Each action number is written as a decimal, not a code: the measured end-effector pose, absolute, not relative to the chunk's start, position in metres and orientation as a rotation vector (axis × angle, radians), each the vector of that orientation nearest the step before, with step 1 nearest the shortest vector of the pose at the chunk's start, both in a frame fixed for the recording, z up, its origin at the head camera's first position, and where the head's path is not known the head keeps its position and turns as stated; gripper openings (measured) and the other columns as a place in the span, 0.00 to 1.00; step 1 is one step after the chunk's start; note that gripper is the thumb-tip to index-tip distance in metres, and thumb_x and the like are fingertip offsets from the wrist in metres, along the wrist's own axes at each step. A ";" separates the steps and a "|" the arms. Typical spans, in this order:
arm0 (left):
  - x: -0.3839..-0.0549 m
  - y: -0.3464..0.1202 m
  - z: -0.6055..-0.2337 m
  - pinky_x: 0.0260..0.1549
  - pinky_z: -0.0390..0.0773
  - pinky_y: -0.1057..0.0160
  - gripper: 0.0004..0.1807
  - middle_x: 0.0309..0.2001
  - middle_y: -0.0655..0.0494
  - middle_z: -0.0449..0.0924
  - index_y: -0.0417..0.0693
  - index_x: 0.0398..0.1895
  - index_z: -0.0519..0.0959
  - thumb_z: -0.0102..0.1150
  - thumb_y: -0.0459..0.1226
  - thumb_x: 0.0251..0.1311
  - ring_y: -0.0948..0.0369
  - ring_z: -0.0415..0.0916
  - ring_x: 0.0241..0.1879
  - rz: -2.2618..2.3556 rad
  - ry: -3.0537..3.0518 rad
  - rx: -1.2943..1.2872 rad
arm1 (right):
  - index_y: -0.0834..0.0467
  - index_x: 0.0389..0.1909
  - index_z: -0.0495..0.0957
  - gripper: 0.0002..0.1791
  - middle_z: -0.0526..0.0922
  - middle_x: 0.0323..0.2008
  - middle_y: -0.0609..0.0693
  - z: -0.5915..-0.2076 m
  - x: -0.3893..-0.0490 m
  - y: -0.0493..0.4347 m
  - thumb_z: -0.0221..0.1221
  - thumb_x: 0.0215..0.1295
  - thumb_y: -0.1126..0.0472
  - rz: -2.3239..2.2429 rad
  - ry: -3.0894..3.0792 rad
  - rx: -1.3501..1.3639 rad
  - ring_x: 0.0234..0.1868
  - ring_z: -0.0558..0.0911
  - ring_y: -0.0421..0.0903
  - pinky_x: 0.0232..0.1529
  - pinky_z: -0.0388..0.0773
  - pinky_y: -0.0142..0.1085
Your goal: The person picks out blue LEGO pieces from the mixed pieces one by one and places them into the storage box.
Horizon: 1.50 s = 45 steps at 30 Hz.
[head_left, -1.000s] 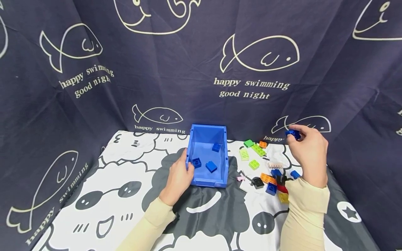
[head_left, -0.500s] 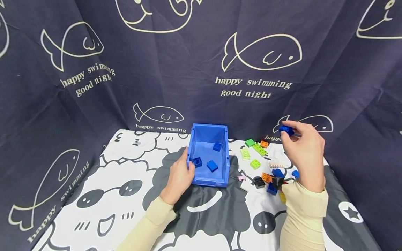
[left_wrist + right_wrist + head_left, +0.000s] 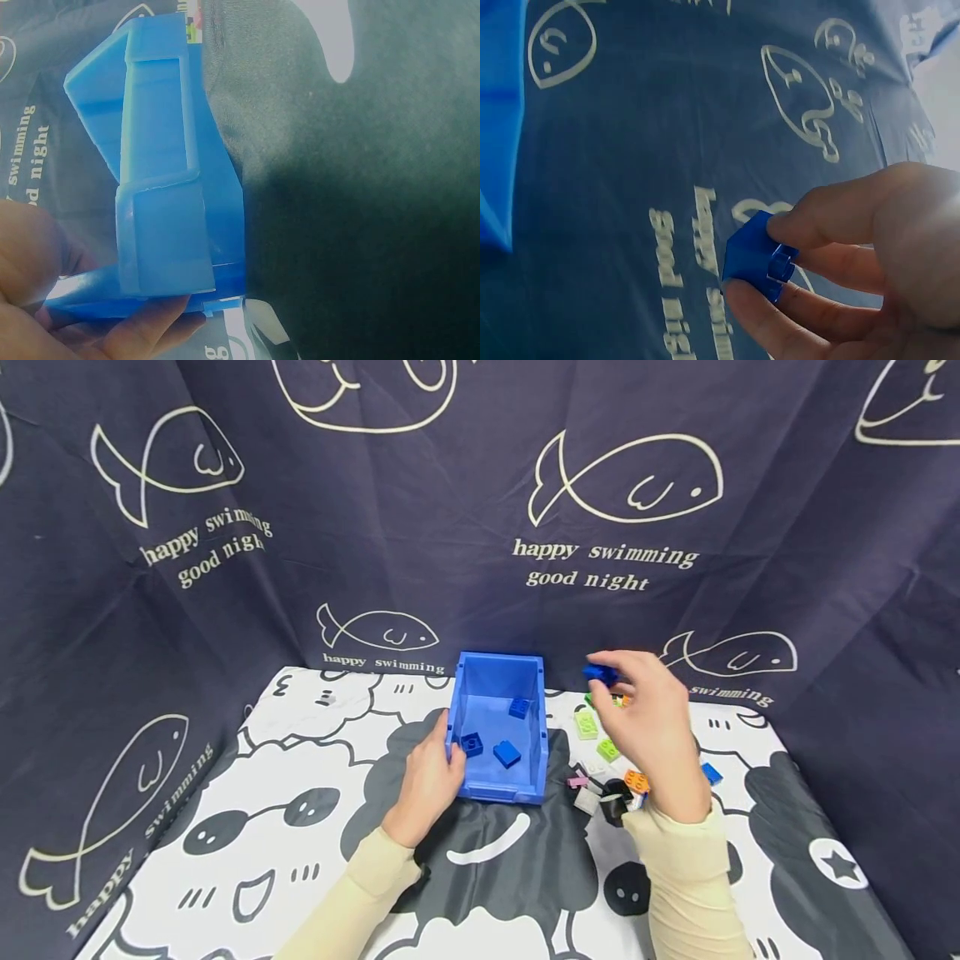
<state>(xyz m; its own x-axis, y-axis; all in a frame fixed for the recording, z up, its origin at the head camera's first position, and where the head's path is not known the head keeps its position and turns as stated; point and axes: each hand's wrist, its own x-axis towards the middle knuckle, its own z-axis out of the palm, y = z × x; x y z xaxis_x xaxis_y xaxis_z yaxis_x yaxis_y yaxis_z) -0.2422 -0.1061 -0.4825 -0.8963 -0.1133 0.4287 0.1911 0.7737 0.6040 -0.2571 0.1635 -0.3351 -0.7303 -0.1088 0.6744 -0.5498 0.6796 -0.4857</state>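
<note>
A blue plastic bin stands on the patterned cloth, with three blue bricks inside, one of them a blue brick near the middle of its floor. My left hand grips the bin's left wall, thumb on the inner side; the left wrist view shows the fingers under that wall. Up in the air to the right of the bin, my right hand pinches a blue toy brick between thumb and fingertips, studs turned toward the palm.
Loose bricks lie right of the bin, partly hidden by the right arm: a light green brick, an orange brick, a pink piece and a blue brick. A dark fish-print curtain rises behind.
My right hand has moved left toward the bin with the blue brick, passing over the loose bricks. The left hand and the bin stay in place.
</note>
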 end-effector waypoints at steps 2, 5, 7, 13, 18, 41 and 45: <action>-0.242 -0.106 -0.482 0.45 0.80 0.38 0.32 0.58 0.37 0.83 0.37 0.73 0.69 0.57 0.32 0.64 0.38 0.85 0.46 -0.924 -2.517 -0.061 | 0.61 0.49 0.87 0.15 0.84 0.49 0.58 -0.337 -0.256 0.153 0.64 0.61 0.71 0.942 -2.273 0.562 0.44 0.87 0.54 0.44 0.86 0.49; -0.242 -0.106 -0.482 0.45 0.80 0.39 0.32 0.58 0.37 0.83 0.37 0.73 0.69 0.57 0.32 0.64 0.38 0.85 0.46 -0.924 -2.520 -0.066 | 0.60 0.49 0.87 0.15 0.85 0.49 0.57 -0.341 -0.254 0.140 0.65 0.61 0.70 0.956 -2.295 0.623 0.43 0.86 0.52 0.44 0.86 0.49; -0.241 -0.106 -0.482 0.45 0.81 0.39 0.32 0.58 0.38 0.83 0.37 0.73 0.69 0.57 0.32 0.64 0.38 0.85 0.46 -0.923 -2.523 -0.066 | 0.59 0.50 0.87 0.15 0.85 0.50 0.57 -0.345 -0.253 0.132 0.65 0.61 0.68 0.960 -2.329 0.645 0.44 0.86 0.52 0.45 0.86 0.49; -0.241 -0.106 -0.482 0.46 0.80 0.39 0.32 0.59 0.37 0.83 0.37 0.73 0.69 0.57 0.32 0.65 0.38 0.85 0.47 -0.916 -2.525 -0.062 | 0.55 0.53 0.86 0.16 0.84 0.53 0.55 -0.356 -0.255 0.114 0.66 0.64 0.64 0.938 -2.472 0.691 0.46 0.85 0.53 0.44 0.86 0.49; -0.242 -0.106 -0.481 0.45 0.80 0.38 0.32 0.58 0.37 0.83 0.37 0.73 0.69 0.57 0.33 0.65 0.38 0.85 0.46 -0.918 -2.530 -0.060 | 0.56 0.54 0.86 0.17 0.83 0.53 0.55 -0.365 -0.258 0.102 0.66 0.65 0.63 0.931 -2.560 0.729 0.41 0.86 0.52 0.42 0.86 0.46; -0.243 -0.107 -0.483 0.44 0.81 0.38 0.32 0.58 0.35 0.82 0.36 0.74 0.68 0.57 0.33 0.65 0.37 0.85 0.46 -0.909 -2.542 -0.065 | 0.58 0.54 0.86 0.18 0.85 0.51 0.58 -0.396 -0.266 0.072 0.69 0.61 0.66 0.776 -2.776 0.796 0.48 0.83 0.53 0.52 0.83 0.50; -0.243 -0.107 -0.483 0.44 0.81 0.39 0.33 0.58 0.35 0.82 0.36 0.74 0.68 0.58 0.33 0.65 0.37 0.85 0.46 -0.912 -2.542 -0.063 | 0.59 0.54 0.85 0.18 0.85 0.51 0.58 -0.400 -0.268 0.070 0.69 0.61 0.66 0.762 -2.779 0.813 0.53 0.84 0.55 0.56 0.81 0.51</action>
